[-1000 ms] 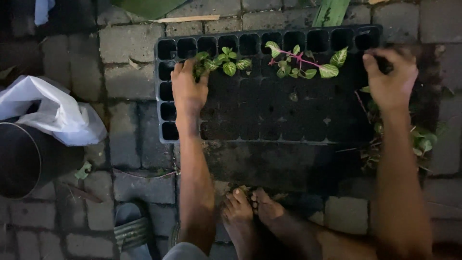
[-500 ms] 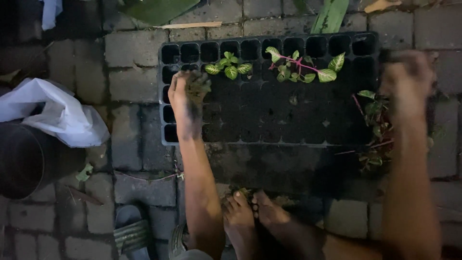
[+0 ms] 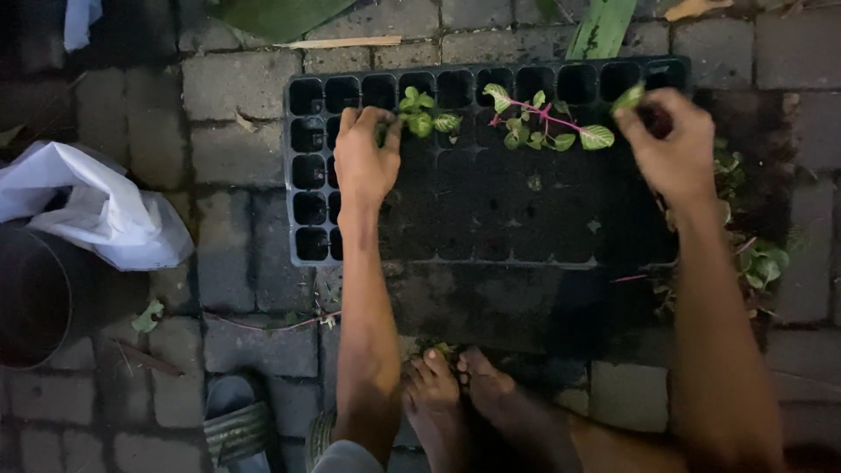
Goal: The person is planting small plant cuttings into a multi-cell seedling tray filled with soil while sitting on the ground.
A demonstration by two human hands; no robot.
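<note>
Underneath both hands lies a black seedling tray (image 3: pixel 302 219), flat on grey paving bricks (image 3: pixel 232 88), its left and far cells empty, most of the rest packed dark with soil. To the outside of the left fingers sit a white plastic bag (image 3: pixel 96 210) and a dark round pot (image 3: pixel 35 298). The left hand (image 3: pixel 365 162) rests on the tray, fingers curled loosely down at a small green cutting (image 3: pixel 422 118) just past the fingertips; whether they actually pinch its stem I cannot tell. Between the two hands lies a pink-stemmed cutting (image 3: pixel 547 118) with veined leaves. The right hand (image 3: pixel 673 149) has thumb and fingers pinched on a leafy sprig (image 3: pixel 629 96) at the tray's far right corner, apparently holding it upright over a cell. Beyond its wrist, loose cuttings (image 3: pixel 758 258) lie on the bricks.
</note>
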